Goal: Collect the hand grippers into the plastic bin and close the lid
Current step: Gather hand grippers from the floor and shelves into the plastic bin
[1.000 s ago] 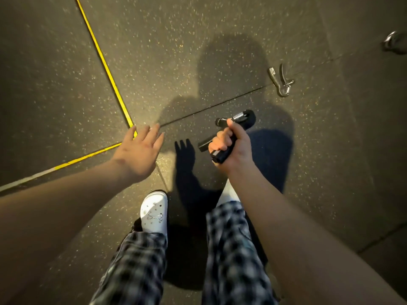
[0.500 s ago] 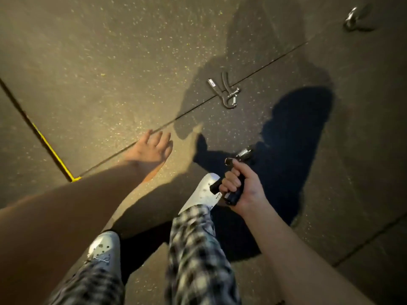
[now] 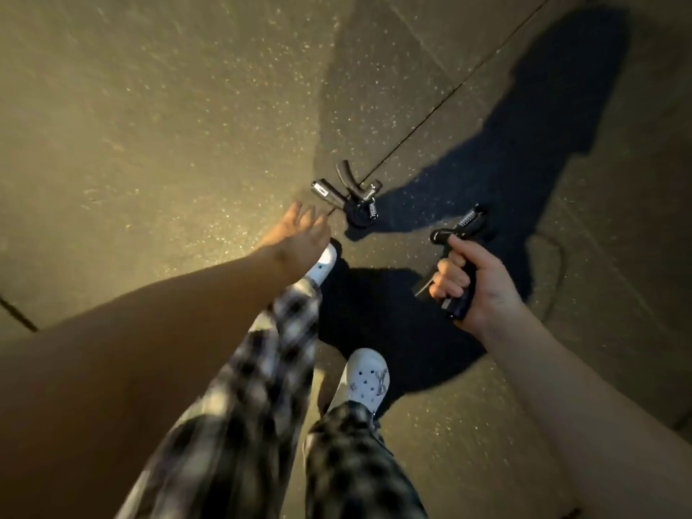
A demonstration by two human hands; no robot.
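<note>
One hand gripper in the right hand (image 3: 477, 290), another on the floor just off the left hand (image 3: 297, 239)

So the right hand has its fingers curled tight round the handles of a black hand gripper with a coiled metal spring (image 3: 462, 223). It's held up off the floor, spring end poking out above the knuckles, away from the body. The left hand is flat and loose, fingers straight and close together. Just past its fingertips a second dark hand gripper with a silvery spring (image 3: 352, 198) lies on the dark speckled rubber floor (image 3: 168, 144). It's too blurry to say if the fingers touch it. That gripper sits right by a thin seam in the floor (image 3: 430, 119), to the left of the right hand. Below the hands are two white clogs (image 3: 365, 383) and checked black-and-white trousers (image 3: 348, 462), plus a big dark shadow (image 3: 505, 162) on the floor around the right hand.
</note>
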